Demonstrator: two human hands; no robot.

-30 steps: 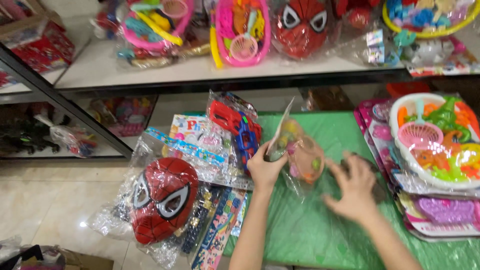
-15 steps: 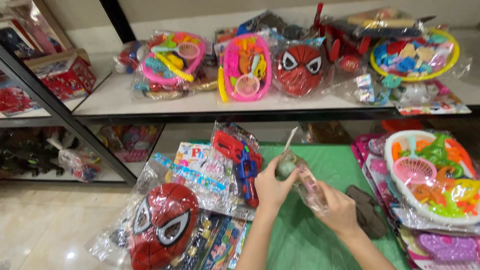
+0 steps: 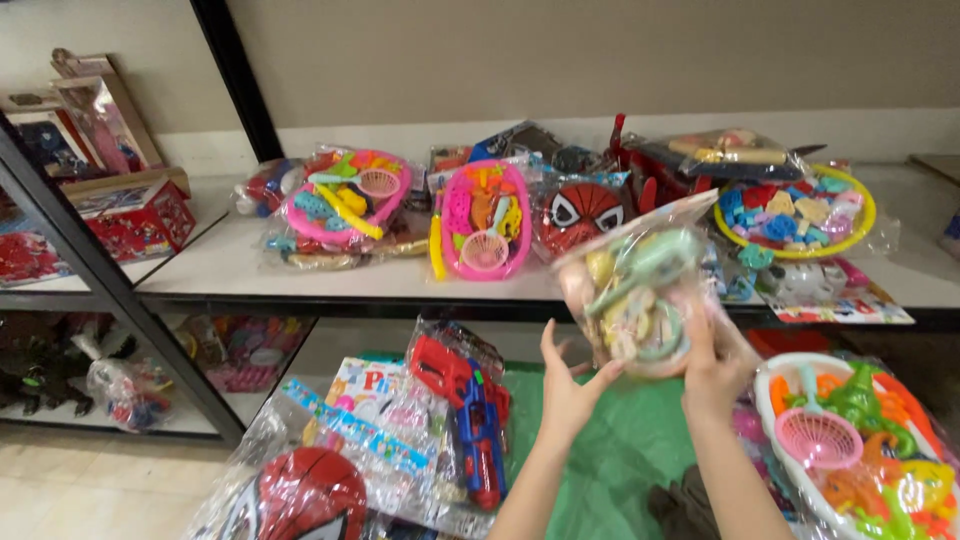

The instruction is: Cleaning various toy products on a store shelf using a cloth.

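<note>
1. White shelving [image 3: 250, 265] runs across the middle of the frame under a plain beige wall, loaded with bagged toys; a green-covered surface [image 3: 610, 450] sits at the bottom centre.
2. My right hand [image 3: 715, 365] grasps a clear plastic bag of pastel toys [image 3: 635, 290], fingers wrapped on its lower right side.
3. My left hand [image 3: 570, 385] is spread open, fingertips touching the bag's lower left edge, not clenched.
4. That bag is held up in the air, right of centre, in front of the shelf edge. Its long axis tilts: bottom toward my hands, open top corner pointing to the upper right.
5. Behind it on the shelf lies a red web-patterned mask [image 3: 585, 215], with a pink toy tub [image 3: 485, 220] to its left and a yellow-rimmed tray of blocks [image 3: 795, 210] to its right.
6. Lower left: a red and blue toy gun [image 3: 465, 410] in plastic, and another red mask [image 3: 300, 500] at the frame's bottom edge.
7. Lower right: a white basket of beach toys [image 3: 860, 440].
</note>
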